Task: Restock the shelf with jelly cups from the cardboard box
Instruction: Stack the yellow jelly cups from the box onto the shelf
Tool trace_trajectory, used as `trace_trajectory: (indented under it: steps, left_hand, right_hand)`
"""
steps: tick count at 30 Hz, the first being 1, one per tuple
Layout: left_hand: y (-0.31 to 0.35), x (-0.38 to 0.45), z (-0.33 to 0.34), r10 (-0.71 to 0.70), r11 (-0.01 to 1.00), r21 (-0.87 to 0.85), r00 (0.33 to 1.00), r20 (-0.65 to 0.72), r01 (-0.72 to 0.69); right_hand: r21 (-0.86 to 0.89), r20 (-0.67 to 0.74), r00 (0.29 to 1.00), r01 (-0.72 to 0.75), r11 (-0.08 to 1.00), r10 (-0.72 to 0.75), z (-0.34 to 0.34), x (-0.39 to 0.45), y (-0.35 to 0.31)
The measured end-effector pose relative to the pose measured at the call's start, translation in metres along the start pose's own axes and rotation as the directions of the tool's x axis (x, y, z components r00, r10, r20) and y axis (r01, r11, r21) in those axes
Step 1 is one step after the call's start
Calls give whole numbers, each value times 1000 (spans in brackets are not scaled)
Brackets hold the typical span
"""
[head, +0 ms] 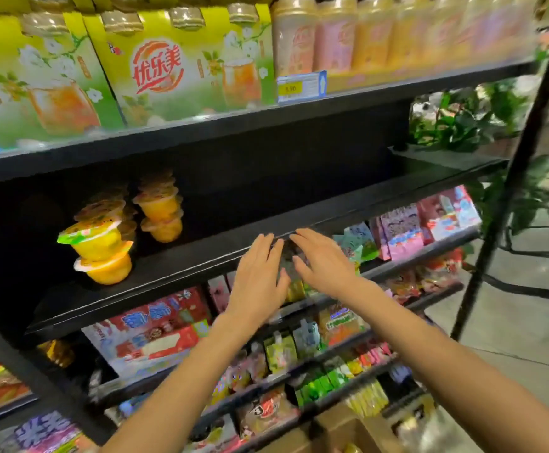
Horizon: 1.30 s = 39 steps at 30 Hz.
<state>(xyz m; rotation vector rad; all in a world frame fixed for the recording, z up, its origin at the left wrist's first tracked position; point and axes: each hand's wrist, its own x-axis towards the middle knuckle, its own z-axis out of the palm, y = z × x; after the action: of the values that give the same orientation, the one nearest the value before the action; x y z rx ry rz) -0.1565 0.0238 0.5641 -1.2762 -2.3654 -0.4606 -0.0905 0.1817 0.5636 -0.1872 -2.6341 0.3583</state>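
Two jelly cups (101, 253) stacked upright, lids up

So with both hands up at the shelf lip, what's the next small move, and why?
Probably carry the dark item between the left hand and right hand forward onto the black shelf, right of the stacked jelly cups. That stretch looks bare, and the item sits just at the shelf's front edge.

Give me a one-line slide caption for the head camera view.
Both hands, left and right, reach toward a dark shelf holding stacked jelly cups.
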Motion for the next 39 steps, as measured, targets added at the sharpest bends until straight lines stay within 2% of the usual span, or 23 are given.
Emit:
trace_trajectory:
  steps: [3, 8, 14, 16, 18, 20, 22, 23, 25, 27, 28, 31, 33, 36, 39]
  left_hand:
    - [27, -7, 29, 104, 994, -39, 994, 34, -103]
    - [61, -30, 84, 148, 987, -91, 979, 142, -136]
    - [75, -83, 164, 140, 980, -176, 945, 297, -90]
    - [77, -109, 186, 116, 983, -177, 926, 358, -55]
    - [73, -133, 212, 96, 985, -170, 888, 449, -21]
    - [65, -159, 241, 80, 986, -164, 829, 554, 15]
    - [52, -191, 275, 74, 984, -174, 789, 609, 42]
    - [47, -210, 293, 70, 982, -179, 778, 624, 55]
    - [37, -247, 329, 36, 976, -187, 769, 638, 110]
    - [28, -280, 362, -33, 966, -165, 725, 688, 201]
    - [23, -295, 378, -57, 961, -148, 695, 717, 232]
    - [-1, -350, 430, -98, 946, -110, 594, 799, 304]
    - [-16, -385, 461, -135, 929, -75, 519, 844, 363]
    - [-33, -425, 505, -230, 884, 8, 421, 877, 467]
    - [-50, -452, 556, -276, 841, 38, 367, 888, 539]
  right_hand:
    - [31, 24, 997, -75, 997, 74, 1, -36, 31]
    - [25, 88, 984, -157, 987, 154, 24, -92, 74]
    - [74, 218, 937, -293, 953, 271, 100, -166, 103]
    - [72, 301, 904, -340, 938, 304, 128, -193, 106]
    - [65, 367, 862, -399, 914, 350, 160, -223, 112]
    - [100, 368, 850, -438, 893, 376, 197, -254, 119]
    - [59, 456, 783, -500, 864, 422, 232, -283, 123]
    - [38, 468, 771, -505, 862, 431, 253, -298, 128]
    - [79, 534, 740, -525, 847, 409, 289, -324, 133]
    - [148, 584, 690, -609, 780, 428, 325, -348, 137]
    - [151, 598, 652, -663, 733, 466, 345, -360, 141]
    - [41, 674, 463, -802, 597, 576, 407, -392, 149]
    - [14, 712, 388, -841, 541, 585, 444, -406, 153]
    - [38, 732, 333, -890, 454, 594, 497, -421, 164]
    - [42, 706, 303, -920, 390, 640, 550, -430, 176]
